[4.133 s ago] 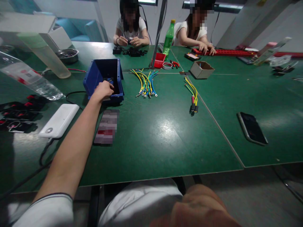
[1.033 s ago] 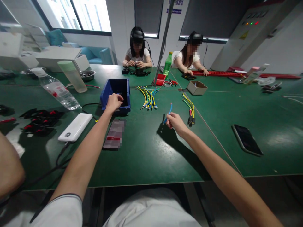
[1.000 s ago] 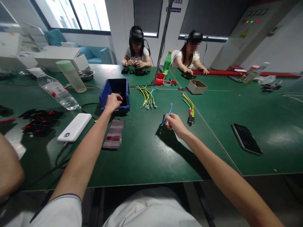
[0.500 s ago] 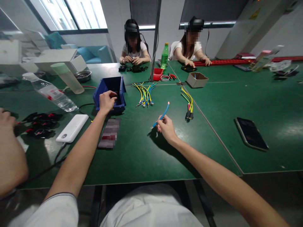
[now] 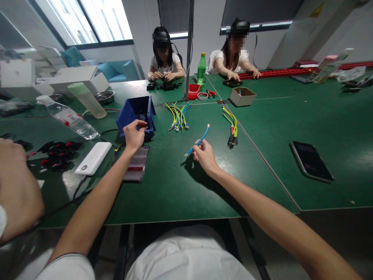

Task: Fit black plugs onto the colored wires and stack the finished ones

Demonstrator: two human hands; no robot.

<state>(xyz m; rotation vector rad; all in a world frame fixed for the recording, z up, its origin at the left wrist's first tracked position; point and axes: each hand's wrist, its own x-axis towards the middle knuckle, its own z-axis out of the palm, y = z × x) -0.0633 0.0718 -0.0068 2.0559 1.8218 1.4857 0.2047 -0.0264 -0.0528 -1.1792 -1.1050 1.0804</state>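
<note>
My right hand (image 5: 206, 156) pinches a short blue wire (image 5: 204, 134) above the green table. The wire has bare copper at its upper end and a metal ring terminal at its lower end. At the front lip of the blue plastic bin (image 5: 124, 116), my left hand (image 5: 134, 135) has thumb and fingers drawn together. Whatever may be between those fingertips is too small to make out. Small dark pieces (image 5: 141, 116) lie inside the bin. Beyond my hands rests a bundle of yellow, blue and green wires (image 5: 178, 118) with ring terminals. Several yellow-green wires with black ends (image 5: 232, 128) lie farther right.
A phone (image 5: 136, 165) lies beside my left forearm, a white power bank (image 5: 93, 158) left of it. Another phone (image 5: 311, 160) is far right. Bottles (image 5: 70, 118), a cardboard box (image 5: 242, 97) and a metal post (image 5: 189, 54) stand around. Two people sit opposite; another person's arm (image 5: 20, 190) is at left.
My left hand has drawn back slightly from inside the blue bin to its front lip. My right hand keeps the blue wire nearly in place. The view has shifted a little.
</note>
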